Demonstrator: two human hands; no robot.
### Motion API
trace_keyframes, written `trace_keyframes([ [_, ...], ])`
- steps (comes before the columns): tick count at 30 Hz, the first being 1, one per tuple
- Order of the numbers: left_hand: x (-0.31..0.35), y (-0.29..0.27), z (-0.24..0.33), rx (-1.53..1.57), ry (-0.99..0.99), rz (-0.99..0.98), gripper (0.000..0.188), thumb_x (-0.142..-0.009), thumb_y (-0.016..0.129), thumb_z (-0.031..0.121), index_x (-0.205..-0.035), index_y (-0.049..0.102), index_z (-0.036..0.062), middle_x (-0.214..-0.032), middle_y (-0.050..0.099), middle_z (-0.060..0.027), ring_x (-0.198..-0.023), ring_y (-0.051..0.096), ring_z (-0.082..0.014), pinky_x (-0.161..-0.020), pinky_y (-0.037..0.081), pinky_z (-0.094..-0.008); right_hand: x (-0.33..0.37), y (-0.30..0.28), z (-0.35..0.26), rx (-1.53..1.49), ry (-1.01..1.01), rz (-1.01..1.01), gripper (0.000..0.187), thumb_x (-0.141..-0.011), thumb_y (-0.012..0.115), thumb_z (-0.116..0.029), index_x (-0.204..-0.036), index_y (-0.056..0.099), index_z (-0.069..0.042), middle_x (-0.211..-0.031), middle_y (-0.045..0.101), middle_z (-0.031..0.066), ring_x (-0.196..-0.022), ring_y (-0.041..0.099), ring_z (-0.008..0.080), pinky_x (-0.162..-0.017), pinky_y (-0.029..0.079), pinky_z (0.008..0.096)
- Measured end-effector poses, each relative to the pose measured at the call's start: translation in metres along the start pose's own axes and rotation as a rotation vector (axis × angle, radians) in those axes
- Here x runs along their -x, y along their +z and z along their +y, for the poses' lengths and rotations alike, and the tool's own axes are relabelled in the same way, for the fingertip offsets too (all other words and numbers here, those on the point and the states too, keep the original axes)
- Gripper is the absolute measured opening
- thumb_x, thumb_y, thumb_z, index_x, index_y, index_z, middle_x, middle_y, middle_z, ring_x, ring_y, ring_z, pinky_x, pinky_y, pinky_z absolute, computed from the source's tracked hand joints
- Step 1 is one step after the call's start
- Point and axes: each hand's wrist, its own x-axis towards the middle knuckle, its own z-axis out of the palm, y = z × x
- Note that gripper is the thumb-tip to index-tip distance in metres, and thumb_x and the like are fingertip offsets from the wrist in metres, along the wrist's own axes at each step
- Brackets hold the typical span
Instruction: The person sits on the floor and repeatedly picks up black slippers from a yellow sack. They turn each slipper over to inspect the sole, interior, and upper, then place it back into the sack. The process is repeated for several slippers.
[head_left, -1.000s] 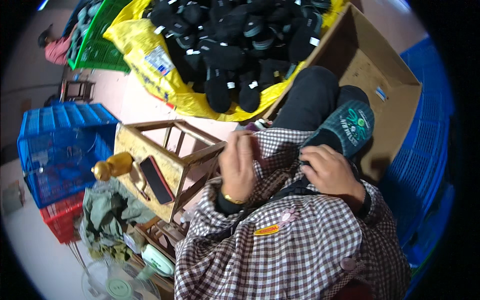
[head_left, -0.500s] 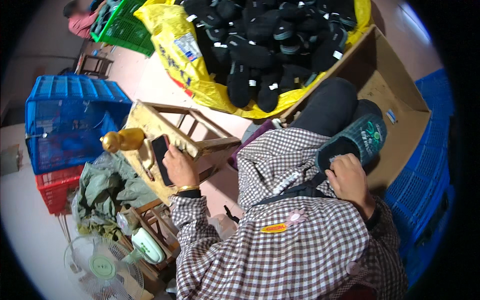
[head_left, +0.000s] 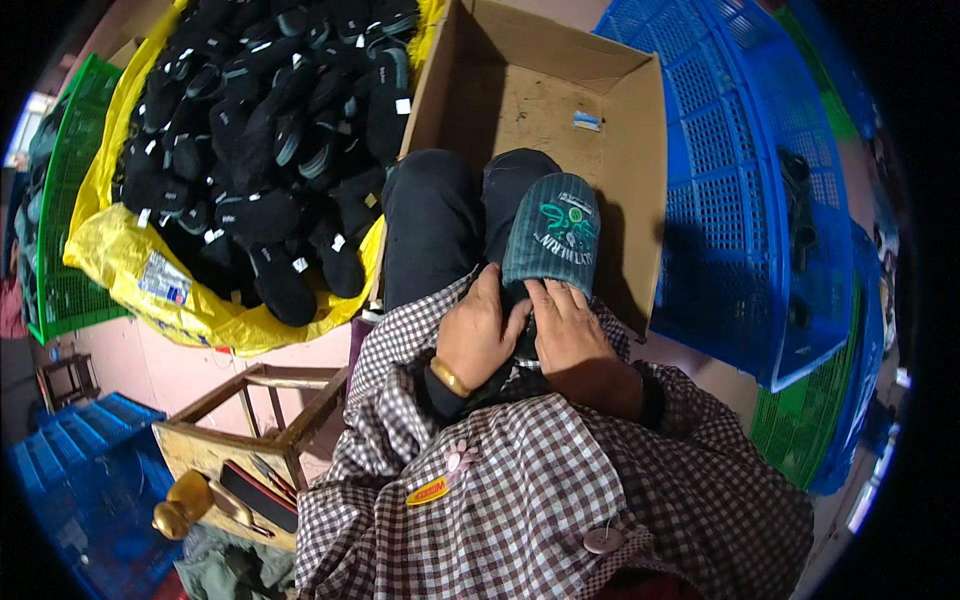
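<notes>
The large blue perforated plastic crate bounds the work area on the person's right. The yellow plastic sack, heaped with black slippers, bounds it on the left. Between them stands the open brown cardboard box, its mouth facing the person and its floor mostly bare.

The teal ribbed slipper with a printed toe panel rests on the person's lap, toe pointing away, just in front of the box's near edge. Both hands work at its heel end. The left hand (gold bangle at the wrist) presses its fingers closed against the slipper's opening. The right hand lies flat alongside, fingers curled onto the same opening. Whether either grip fully encloses the material cannot be told, since the fingertips are tucked under.

For good control, judge the hold as best kept at the heel rim, thumbs opposed, with the sole supported on the thigh.

Free room lies forward into the box. Sideways travel is tight on the right against the crate wall. The small wooden stool frame at lower left leaves a narrow strip of floor beside the knee.
</notes>
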Motion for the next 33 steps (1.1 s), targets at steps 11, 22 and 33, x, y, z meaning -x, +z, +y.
trace_keyframes([
  [11, 0.006, 0.006, -0.005, 0.356, -0.046, -0.051, 0.026, -0.088, 0.059, 0.016, -0.095, 0.044, -0.0046, -0.08, 0.054, -0.0298, -0.074, 0.053, -0.0485, -0.063, 0.044, -0.0476, -0.034, 0.04, 0.042, 0.111, -0.226, 0.005, 0.02, -0.081, 0.052, -0.018, -0.084, 0.06, 0.0, -0.08, 0.061, 0.0173, -0.074, 0.061, 0.033, -0.064, 0.047, 0.0423],
  [22, 0.001, 0.008, -0.013, 0.285, -0.036, 0.162, 0.021, -0.089, 0.055, 0.012, -0.095, 0.046, -0.0058, -0.08, 0.053, -0.0305, -0.074, 0.051, -0.0492, -0.062, 0.042, -0.0487, -0.063, 0.018, 0.017, 0.128, -0.217, -0.07, 0.016, -0.079, 0.055, -0.012, -0.084, 0.061, 0.003, -0.08, 0.062, 0.0179, -0.075, 0.062, 0.0324, -0.067, 0.05, 0.0398],
  [33, 0.013, 0.015, -0.008, 0.241, 0.011, 0.139, 0.02, -0.09, 0.055, 0.011, -0.094, 0.046, -0.0053, -0.084, 0.05, -0.0283, -0.075, 0.05, -0.0477, -0.061, 0.042, -0.0487, -0.042, 0.048, 0.02, 0.125, 0.27, -0.178, 0.024, -0.083, 0.054, -0.02, -0.069, 0.063, -0.003, -0.071, 0.062, 0.0177, -0.067, 0.06, 0.034, -0.063, 0.047, 0.045],
])
